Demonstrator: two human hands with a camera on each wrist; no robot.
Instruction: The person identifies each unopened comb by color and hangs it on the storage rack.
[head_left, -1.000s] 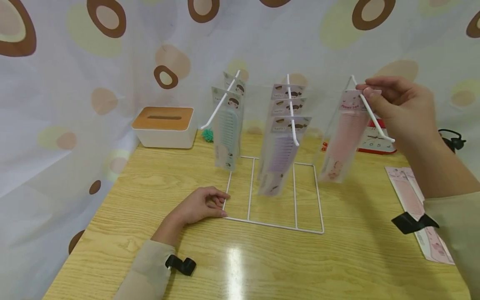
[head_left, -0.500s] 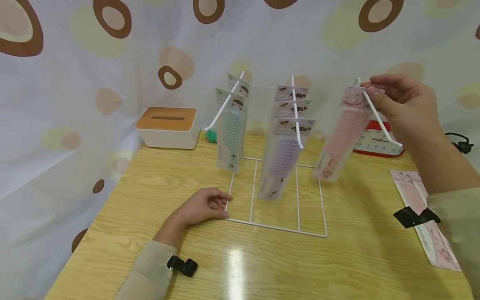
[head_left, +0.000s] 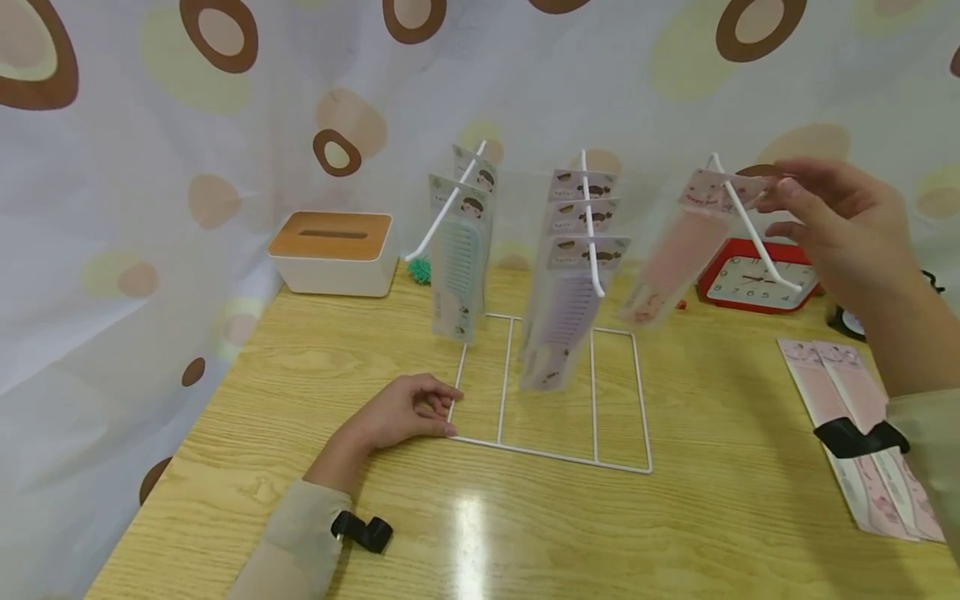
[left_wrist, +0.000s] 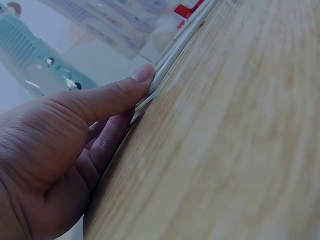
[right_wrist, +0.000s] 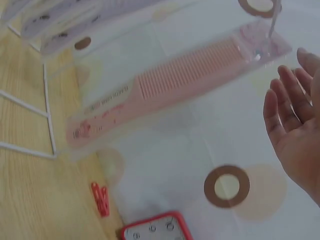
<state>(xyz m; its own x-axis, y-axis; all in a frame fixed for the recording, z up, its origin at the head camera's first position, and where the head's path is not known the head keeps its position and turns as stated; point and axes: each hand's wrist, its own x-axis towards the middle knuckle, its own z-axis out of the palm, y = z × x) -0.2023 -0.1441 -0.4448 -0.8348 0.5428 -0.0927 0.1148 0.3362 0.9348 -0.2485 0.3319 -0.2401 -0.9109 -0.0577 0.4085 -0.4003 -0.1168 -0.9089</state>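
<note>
My left hand [head_left: 401, 408] pinches the near left corner of a white wire display rack [head_left: 551, 455] between thumb and fingers; the left wrist view shows the thumb [left_wrist: 120, 95] lying on the wire. A pink comb in a clear packet [head_left: 678, 246] hangs tilted from the rack's right hook [head_left: 757, 237]. Beside that packet's header is my right hand [head_left: 847, 221], its fingers loosely bent; in the right wrist view they are apart from the comb packet [right_wrist: 190, 75]. Several packaged purple combs [head_left: 570, 308] hang on the middle hook, green ones [head_left: 453, 262] on the left hook.
More packaged pink combs [head_left: 847, 417] lie on the table at the right. Behind the rack stand a red clock [head_left: 757, 279] and a white tissue box [head_left: 333, 254] with an orange-brown lid. Small red clips [right_wrist: 101, 199] lie near the clock. A patterned curtain hangs behind.
My right hand has let go of the pink comb packet and moved a little right. The packet swings left on its hook. My left hand stays at the rack's corner.
</note>
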